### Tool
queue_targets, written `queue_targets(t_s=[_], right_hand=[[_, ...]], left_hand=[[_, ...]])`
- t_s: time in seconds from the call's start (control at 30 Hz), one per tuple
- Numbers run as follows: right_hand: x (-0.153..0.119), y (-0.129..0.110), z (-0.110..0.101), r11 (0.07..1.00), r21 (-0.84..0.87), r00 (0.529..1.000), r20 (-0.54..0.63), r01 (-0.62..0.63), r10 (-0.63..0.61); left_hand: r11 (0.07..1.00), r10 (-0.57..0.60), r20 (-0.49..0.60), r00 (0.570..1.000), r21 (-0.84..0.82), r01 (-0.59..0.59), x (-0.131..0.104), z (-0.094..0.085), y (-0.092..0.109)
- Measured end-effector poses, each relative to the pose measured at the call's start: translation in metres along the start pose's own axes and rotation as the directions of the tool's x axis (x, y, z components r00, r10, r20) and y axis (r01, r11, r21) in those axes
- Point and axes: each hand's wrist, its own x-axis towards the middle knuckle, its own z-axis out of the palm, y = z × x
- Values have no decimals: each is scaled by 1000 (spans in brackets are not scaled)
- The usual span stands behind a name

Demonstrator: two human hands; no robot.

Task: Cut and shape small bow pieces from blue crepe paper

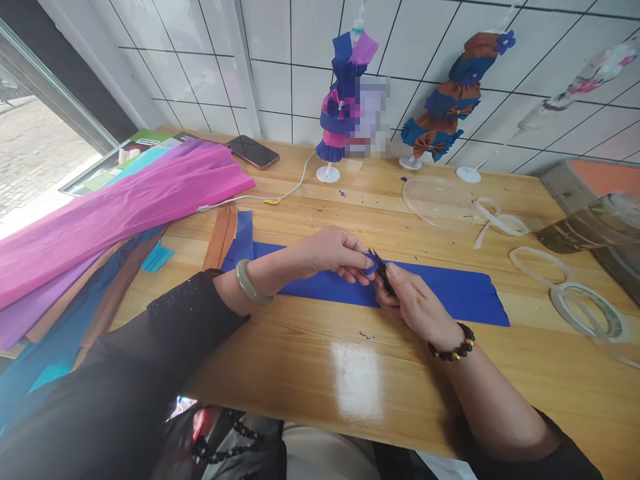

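My right hand [407,297] is closed around small dark scissors [383,272], their points tilted up and to the left. At the blades, my left hand [340,257] pinches a small blue paper piece [370,267], partly hidden by the fingers. Both hands are nearly touching, just above a long strip of blue crepe paper [450,293] lying flat on the wooden table [300,360]. A shorter blue strip [244,235] lies across its left end, beside a brown strip [220,237]. Tiny dark clippings [367,335] are in front of the hands.
Pink crepe paper [165,177] and other coloured sheets are heaped on the left. Behind stand a phone [253,152] and two decorated paper stands, blue-pink [340,107] and blue-brown [440,113]. To the right are a clear disc [437,203], a tape roll [590,312] and a dark cup [590,223].
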Motion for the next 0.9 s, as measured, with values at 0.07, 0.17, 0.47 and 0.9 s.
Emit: queue_targets(t_s=[0.07,0.17,0.47,0.9], right_hand=[[1,0,0,1000,16,1000,-21,4,-4],[2,2,1,998,55,998,-59,5,-2],[3,4,0,998,67,995,-95,3,4],[1,-2,-2,999,28,999,-3,-47,47]], left_hand=[[999,-1,4,1000,-45,1,0,0,-1],[995,8,12,1000,-96,-7,0,1,-2],[996,29,-90,996,-77,-36,3,11,-6],[989,138,-76,988,61,-133,5,4,-8]])
